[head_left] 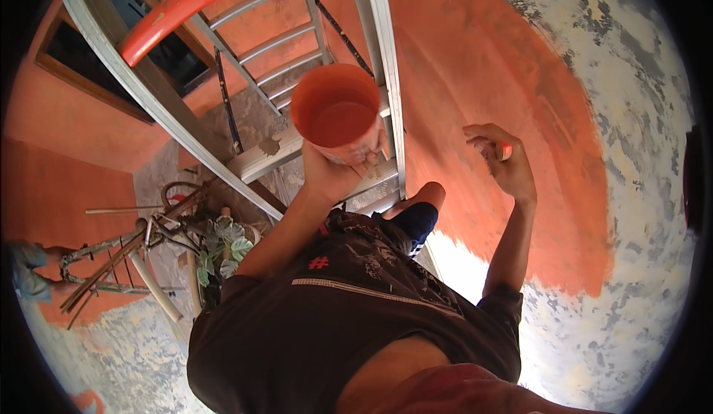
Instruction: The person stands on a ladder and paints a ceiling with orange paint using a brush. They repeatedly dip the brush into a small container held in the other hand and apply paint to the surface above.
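Observation:
My left hand (332, 174) is closed around the lower side of an orange paint pot (324, 87), holding it up beside the ladder. The pot's mouth faces up, and its inside is coated in orange paint; how much paint it holds is hard to tell. Pale smears mark its outside. My right hand (505, 158) is raised in front of the orange-painted wall (475, 72), apart from the pot. Its fingers are curled, and a small orange end shows between them; the rest of that object is hidden.
An aluminium stepladder (256, 163) with an orange top rail (193, 9) stands before me. Unpainted mottled grey-white wall (631, 102) lies to the right. Down left are a leafy plant (234, 249) and a heap of poles (141, 254). Another person's leg (33, 265) shows at far left.

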A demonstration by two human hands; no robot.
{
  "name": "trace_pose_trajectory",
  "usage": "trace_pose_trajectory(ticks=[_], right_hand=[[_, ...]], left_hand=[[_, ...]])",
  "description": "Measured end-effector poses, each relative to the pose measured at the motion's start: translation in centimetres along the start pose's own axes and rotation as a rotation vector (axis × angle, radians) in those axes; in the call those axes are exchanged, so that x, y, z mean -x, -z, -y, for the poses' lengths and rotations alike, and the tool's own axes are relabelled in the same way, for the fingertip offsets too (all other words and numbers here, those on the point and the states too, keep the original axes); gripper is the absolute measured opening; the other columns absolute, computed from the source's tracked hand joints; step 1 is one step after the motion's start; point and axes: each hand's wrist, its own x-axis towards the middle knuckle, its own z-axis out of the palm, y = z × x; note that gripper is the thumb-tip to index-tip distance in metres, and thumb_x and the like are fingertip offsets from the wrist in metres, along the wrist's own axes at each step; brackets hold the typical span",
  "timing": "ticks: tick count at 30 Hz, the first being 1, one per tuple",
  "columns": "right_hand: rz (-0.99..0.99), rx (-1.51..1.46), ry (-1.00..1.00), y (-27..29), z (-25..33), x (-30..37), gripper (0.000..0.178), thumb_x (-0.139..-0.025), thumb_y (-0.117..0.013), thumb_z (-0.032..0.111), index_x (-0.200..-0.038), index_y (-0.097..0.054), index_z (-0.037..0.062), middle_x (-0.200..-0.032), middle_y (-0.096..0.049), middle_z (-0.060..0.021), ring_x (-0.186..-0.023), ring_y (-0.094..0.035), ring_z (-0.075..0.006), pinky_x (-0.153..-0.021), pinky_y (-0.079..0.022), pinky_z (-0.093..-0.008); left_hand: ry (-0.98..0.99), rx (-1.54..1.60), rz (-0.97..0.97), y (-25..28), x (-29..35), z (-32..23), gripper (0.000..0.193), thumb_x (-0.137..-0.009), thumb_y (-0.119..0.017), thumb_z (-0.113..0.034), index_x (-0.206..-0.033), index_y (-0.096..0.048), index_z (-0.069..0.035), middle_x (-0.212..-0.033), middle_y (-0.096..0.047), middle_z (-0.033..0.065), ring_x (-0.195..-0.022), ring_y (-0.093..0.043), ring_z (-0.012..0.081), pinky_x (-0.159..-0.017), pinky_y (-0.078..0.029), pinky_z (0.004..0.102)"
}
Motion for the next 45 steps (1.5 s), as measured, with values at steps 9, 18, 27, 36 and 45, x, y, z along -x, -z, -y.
trace_pose_trajectory(ticks=[9, 18, 27, 36, 45], right_hand=[[0.119, -0.248, -0.015, -4.0, 1.0, 1.1, 0.041, -0.084, -0.07, -0.006, -0.124, -0.069, 0.0057, -0.093, -0.055, -0.0027, -0.06, -0.046, -0.0075, -0.058, -0.043, -0.0254], [-0.006, -0.361, 0.182, -4.4, 2.5, 1.6, 0.046, -0.074, -0.081, -0.008, -0.116, -0.066, 0.0008, -0.107, -0.056, -0.0059, -0.056, -0.043, -0.0016, -0.05, -0.033, -0.0193], [-0.053, 0.163, 0.448, -1.2, 2.5, 2.6, 0.032, -0.065, -0.087, 0.0, -0.094, -0.072, 0.0044, -0.099, -0.062, -0.0074, -0.061, -0.055, -0.0102, -0.053, -0.043, -0.0271], [-0.134, -0.228, 0.087, -4.2, -2.3, 5.0, 0.093, -0.064, -0.094, 0.009, -0.142, -0.045, -0.0023, -0.109, -0.064, -0.0087, -0.06, -0.052, -0.0031, -0.049, -0.039, -0.0193], [-0.093, -0.308, 0.081, -13.2, -12.0, 11.2, 0.037, -0.062, -0.093, 0.005, -0.086, -0.066, -0.0024, -0.067, -0.064, -0.0004, -0.047, -0.05, -0.0052, -0.039, -0.035, -0.0222]], left_hand=[[0.116, 0.039, -0.117, 4.1, -0.9, 5.0, 0.07, -0.097, -0.04, -0.068, -0.138, -0.05, -0.012, -0.128, -0.059, 0.0132, -0.107, -0.063, 0.0332, -0.073, -0.057, 0.0414], [0.09, -0.087, -0.187, 5.4, -1.8, 8.1, 0.062, -0.098, -0.044, -0.059, -0.135, -0.052, -0.009, -0.123, -0.062, 0.0141, -0.103, -0.065, 0.0302, -0.067, -0.058, 0.0385], [0.256, 0.0, -0.094, 5.3, -2.9, 10.0, 0.063, -0.098, -0.041, -0.062, -0.142, -0.049, -0.018, -0.14, -0.056, 0.009, -0.121, -0.059, 0.0309, -0.079, -0.056, 0.0508], [0.174, -0.068, -0.1, 10.3, -3.6, 12.9, 0.064, -0.099, -0.038, -0.061, -0.144, -0.046, -0.016, -0.143, -0.053, 0.0106, -0.123, -0.058, 0.0331, -0.086, -0.056, 0.057], [-0.164, -0.216, -0.082, 20.1, 0.3, 17.4, 0.054, -0.106, -0.036, -0.045, -0.144, -0.047, -0.008, -0.142, -0.055, 0.009, -0.132, -0.052, 0.0253, -0.112, -0.041, 0.0443]])
